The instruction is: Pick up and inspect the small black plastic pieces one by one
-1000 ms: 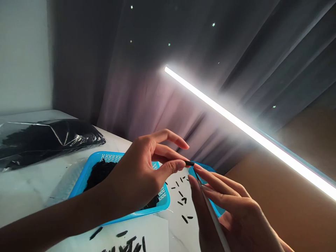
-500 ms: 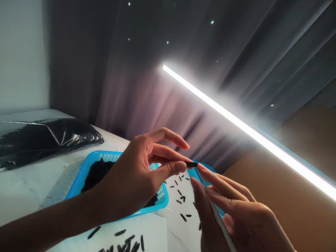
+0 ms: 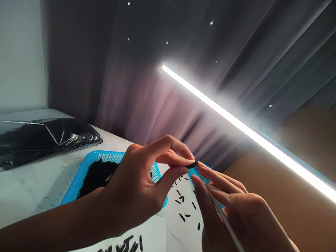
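My left hand (image 3: 147, 178) pinches a small dark strip (image 3: 192, 165) between thumb and fingertips, near the middle of the view. Close on its right, my right hand (image 3: 225, 199) holds a thin pale stick-like tool (image 3: 223, 218) that slants down to the lower right. The tool's upper end and the right fingertips are beside the strip's right end; whether they touch it is hard to tell. Behind my left hand, a blue basket (image 3: 75, 180) holds a heap of black pieces (image 3: 96, 176). My left hand and forearm hide part of the basket.
Loose black pieces (image 3: 182, 217) lie scattered on the white tabletop (image 3: 175, 231), more on a white sheet (image 3: 154, 232). A second blue basket (image 3: 194, 172) is partly behind my right hand. A black plastic bag (image 3: 47, 138) lies at left. A lit tube (image 3: 236, 124) crosses before the curtain.
My left index finger has come down onto the dark strip, which is now more tilted, its right end higher. My left hand has shifted slightly, and my right hand has moved little.
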### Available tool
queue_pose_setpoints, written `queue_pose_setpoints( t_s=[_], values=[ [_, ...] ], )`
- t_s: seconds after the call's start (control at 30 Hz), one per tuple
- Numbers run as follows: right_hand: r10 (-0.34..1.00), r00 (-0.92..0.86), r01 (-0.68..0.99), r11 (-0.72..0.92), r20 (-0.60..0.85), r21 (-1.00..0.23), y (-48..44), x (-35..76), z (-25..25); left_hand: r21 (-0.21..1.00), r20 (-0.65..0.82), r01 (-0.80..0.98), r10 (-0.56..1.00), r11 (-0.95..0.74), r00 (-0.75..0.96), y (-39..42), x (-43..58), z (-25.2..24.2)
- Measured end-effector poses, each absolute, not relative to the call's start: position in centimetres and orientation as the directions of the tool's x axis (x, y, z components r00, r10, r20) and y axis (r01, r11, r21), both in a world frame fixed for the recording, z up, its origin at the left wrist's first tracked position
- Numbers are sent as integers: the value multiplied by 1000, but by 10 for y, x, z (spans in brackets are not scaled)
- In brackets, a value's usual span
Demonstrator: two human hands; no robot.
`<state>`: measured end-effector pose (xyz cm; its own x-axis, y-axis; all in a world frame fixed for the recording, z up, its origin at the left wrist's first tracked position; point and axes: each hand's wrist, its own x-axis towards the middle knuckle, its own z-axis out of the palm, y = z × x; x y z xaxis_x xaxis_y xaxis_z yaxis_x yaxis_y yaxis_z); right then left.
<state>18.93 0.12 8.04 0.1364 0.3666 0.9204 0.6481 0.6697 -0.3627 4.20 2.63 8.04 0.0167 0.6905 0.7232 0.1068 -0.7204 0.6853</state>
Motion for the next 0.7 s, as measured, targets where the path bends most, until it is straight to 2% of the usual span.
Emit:
queue_pose_setpoints(
  t_s=[0.17, 0.27, 0.4, 0.6, 0.7],
  values=[
    [282, 24, 756, 623, 959, -202, 3, 190, 77, 704, 703, 133, 711, -697, 9, 23, 44, 83],
    [275, 11, 757, 626, 961, -188, 4, 189, 75, 757, 644, 130, 765, -640, 10, 23, 44, 83],
    [340, 78, 717, 634, 937, -290, 5, 186, 76, 777, 620, 131, 784, -615, 2, 25, 44, 84],
    [452, 206, 441, 749, 868, -495, 12, 187, 76, 557, 814, 277, 581, -783, 8, 28, 42, 81],
    [500, 255, 359, 746, 828, -561, 13, 188, 75, 573, 800, 296, 600, -764, 2, 28, 42, 82]
  ],
)
